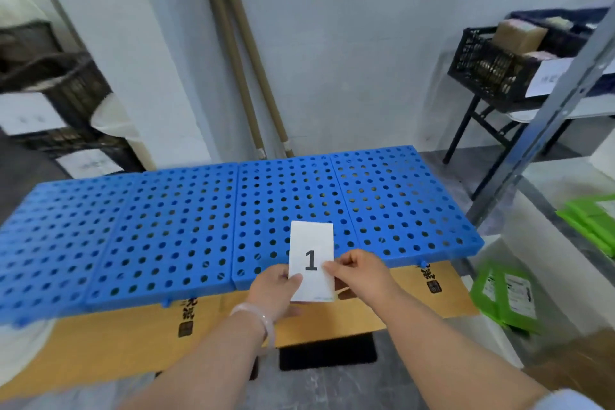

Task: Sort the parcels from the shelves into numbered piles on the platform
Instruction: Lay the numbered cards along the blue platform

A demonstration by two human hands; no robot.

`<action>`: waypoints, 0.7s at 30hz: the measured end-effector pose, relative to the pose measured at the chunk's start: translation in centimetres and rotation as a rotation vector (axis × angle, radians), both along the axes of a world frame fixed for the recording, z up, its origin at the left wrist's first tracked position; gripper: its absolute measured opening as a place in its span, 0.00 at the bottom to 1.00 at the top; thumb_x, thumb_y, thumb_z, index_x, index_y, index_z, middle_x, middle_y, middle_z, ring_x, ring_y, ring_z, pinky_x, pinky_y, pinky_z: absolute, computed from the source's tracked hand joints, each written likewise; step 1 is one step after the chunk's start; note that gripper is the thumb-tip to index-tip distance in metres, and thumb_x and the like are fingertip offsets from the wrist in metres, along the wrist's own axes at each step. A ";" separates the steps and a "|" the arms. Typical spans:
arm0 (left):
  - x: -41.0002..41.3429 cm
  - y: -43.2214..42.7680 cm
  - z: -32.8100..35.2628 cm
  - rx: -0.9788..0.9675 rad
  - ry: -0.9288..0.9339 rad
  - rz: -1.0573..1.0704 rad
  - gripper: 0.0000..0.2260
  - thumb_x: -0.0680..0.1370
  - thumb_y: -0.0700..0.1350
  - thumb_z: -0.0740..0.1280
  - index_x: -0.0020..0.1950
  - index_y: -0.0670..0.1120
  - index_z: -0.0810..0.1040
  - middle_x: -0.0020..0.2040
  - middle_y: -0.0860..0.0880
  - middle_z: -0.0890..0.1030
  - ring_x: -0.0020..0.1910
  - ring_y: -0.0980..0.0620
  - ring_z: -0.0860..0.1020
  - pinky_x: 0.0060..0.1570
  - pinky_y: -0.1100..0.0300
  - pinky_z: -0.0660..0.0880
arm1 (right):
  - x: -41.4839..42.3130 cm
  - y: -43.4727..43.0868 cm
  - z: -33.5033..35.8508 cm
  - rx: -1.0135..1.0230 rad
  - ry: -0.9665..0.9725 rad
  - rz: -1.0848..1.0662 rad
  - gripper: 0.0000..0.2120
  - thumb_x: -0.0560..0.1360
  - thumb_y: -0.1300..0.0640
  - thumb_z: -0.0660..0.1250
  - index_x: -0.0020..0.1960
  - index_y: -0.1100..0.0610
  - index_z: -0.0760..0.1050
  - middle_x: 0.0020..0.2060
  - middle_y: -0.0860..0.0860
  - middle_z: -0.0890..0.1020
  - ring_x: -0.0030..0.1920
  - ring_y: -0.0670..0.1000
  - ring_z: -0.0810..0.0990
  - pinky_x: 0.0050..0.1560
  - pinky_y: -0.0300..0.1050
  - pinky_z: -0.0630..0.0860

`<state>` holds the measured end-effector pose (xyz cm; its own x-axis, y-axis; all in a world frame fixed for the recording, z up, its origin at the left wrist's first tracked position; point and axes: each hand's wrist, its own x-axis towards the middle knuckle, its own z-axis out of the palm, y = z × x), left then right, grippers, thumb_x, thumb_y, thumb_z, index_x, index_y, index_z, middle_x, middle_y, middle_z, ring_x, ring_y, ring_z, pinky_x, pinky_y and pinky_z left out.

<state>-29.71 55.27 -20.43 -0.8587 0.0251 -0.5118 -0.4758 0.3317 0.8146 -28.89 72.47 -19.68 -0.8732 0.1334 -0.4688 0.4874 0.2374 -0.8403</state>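
Observation:
A white card [311, 243] printed with the number 1 is held upright over the front edge of the blue perforated platform [173, 226]. My left hand [276, 289] pinches its lower left side and my right hand [357, 271] pinches its right edge. Green parcels [509, 296] lie on a low shelf at the right, and more green parcels [595, 220] sit on the shelf above. The platform top carries no parcels.
The platform rests on yellow cardboard boxes [133, 339]. A metal shelf upright [545, 116] rises at the right. A black crate [499, 70] with brown boxes stands on a folding table behind. Two cardboard tubes [246, 70] lean on the wall. Dark baskets [56, 86] fill shelves at left.

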 end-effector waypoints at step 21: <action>-6.4 -38.9 0.9 0.064 -0.002 0.236 0.01 0.79 0.43 0.66 0.50 0.48 0.76 0.47 0.44 0.82 0.42 0.45 0.83 0.40 0.48 0.82 | -11.1 -39.0 0.7 0.149 0.071 0.288 0.10 0.74 0.52 0.72 0.43 0.57 0.75 0.40 0.52 0.82 0.36 0.48 0.83 0.36 0.43 0.82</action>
